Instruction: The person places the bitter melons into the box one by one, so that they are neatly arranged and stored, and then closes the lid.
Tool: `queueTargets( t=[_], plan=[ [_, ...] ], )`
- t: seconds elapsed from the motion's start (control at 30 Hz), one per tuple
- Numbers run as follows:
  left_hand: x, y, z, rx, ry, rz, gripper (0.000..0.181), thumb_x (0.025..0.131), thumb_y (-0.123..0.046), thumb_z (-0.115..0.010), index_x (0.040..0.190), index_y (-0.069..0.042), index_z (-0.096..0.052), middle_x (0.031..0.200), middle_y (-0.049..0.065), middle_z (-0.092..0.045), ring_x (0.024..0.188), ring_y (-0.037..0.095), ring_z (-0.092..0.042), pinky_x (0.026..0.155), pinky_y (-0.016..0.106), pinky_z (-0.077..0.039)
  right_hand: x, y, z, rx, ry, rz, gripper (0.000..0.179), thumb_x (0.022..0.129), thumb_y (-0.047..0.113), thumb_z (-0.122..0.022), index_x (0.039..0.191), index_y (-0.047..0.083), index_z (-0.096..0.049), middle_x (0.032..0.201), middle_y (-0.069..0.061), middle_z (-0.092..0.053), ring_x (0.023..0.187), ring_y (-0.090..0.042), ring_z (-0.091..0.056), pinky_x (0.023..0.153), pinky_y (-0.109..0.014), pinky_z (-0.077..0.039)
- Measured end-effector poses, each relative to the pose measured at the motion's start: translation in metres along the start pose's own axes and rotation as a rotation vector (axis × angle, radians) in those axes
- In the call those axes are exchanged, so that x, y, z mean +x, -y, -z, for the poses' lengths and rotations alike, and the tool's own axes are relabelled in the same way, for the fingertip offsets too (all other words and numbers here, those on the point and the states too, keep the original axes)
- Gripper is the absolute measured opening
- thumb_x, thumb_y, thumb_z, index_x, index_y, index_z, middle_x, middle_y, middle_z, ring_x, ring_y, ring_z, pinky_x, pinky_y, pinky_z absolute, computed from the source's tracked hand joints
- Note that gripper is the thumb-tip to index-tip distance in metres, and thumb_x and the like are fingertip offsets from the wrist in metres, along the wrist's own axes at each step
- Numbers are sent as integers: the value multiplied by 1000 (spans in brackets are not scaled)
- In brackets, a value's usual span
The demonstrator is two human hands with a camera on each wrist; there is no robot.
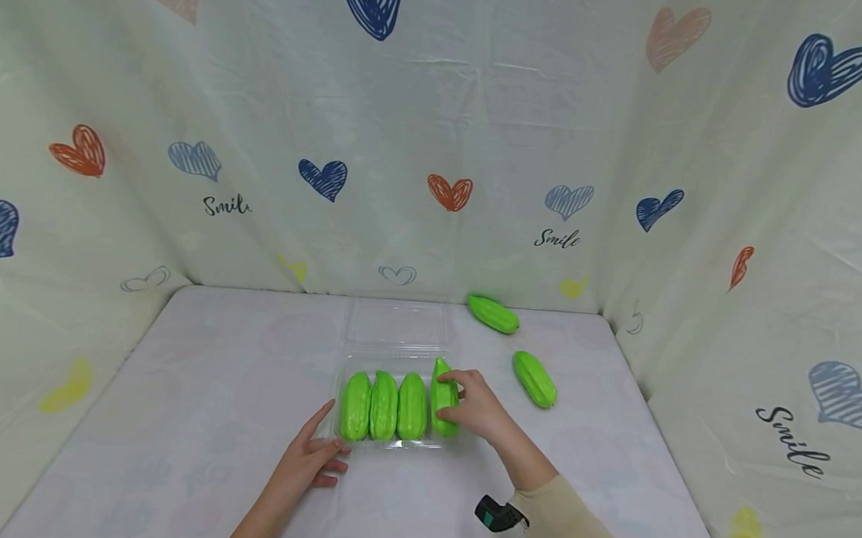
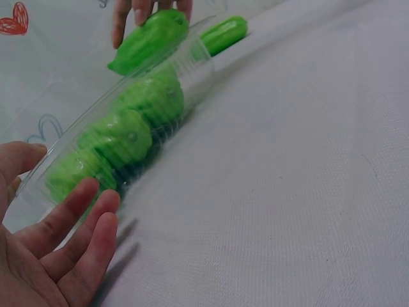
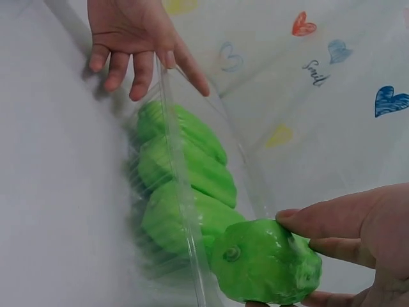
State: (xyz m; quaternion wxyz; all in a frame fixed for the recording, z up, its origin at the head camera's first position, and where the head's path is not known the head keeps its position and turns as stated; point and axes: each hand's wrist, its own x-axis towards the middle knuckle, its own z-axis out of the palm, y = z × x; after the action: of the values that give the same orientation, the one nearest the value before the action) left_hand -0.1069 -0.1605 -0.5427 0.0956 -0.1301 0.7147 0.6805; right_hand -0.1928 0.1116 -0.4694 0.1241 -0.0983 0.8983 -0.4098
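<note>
A clear plastic clamshell box (image 1: 422, 445) holds three bright green ridged gourds (image 1: 384, 405) side by side. My right hand (image 1: 478, 405) grips a fourth green gourd (image 1: 442, 395) at the box's right end, thumb and fingers on either side of it. In the right wrist view this gourd (image 3: 262, 262) is above the rim, its stem end towards the camera. My left hand (image 1: 311, 458) rests at the box's front left corner with fingers spread and fairly straight. The left wrist view shows the held gourd (image 2: 150, 41) higher than those inside.
The box's clear lid (image 1: 397, 324) lies folded back behind it. Two loose green gourds lie on the white-covered table, one (image 1: 535, 380) right of the box and another (image 1: 493, 314) near the back edge. A heart-printed curtain (image 1: 403, 235) encloses the back and sides.
</note>
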Motion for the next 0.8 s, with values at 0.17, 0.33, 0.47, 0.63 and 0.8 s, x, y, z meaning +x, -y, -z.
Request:
queueTargets(
  t=[0.17,0.33,0.47,0.63,0.8],
  plan=[
    [0,0,0,-4,0,1,70,94,-10,-61,154,-17,-26,92,13,-70,73,29,-69,58,38,-57,6,3,-1,-65,23,-1,53,73,7,-83,122,6,-63,117,-19,-50,98,-31,-54,75,-41,-52],
    [0,0,0,-5,0,3,70,94,-10,-61,154,-17,-26,92,13,-70,73,28,-69,58,38,-57,9,5,-2,-104,33,0,54,71,9,-85,121,6,-63,116,-20,-50,102,-34,-55,83,-49,-51],
    [1,0,0,-1,3,0,70,94,-10,-61,154,-17,-26,93,14,-70,73,28,-69,58,38,-57,12,6,-2,-135,48,-8,54,71,11,-86,121,7,-64,117,-20,-50,107,-36,-54,87,-52,-49],
    [0,-1,0,11,2,-9,70,94,-9,-61,154,-18,-26,94,17,-70,74,29,-69,60,40,-57,15,6,-2,-186,81,10,53,72,14,-85,120,7,-64,116,-20,-50,106,-34,-54,86,-52,-49],
    [-1,-1,0,10,1,-3,70,94,-9,-60,154,-18,-26,94,17,-70,74,29,-69,60,41,-57,17,6,-4,-217,94,23,52,73,15,-85,120,7,-65,114,-17,-51,103,-32,-54,85,-49,-50]
  ],
)
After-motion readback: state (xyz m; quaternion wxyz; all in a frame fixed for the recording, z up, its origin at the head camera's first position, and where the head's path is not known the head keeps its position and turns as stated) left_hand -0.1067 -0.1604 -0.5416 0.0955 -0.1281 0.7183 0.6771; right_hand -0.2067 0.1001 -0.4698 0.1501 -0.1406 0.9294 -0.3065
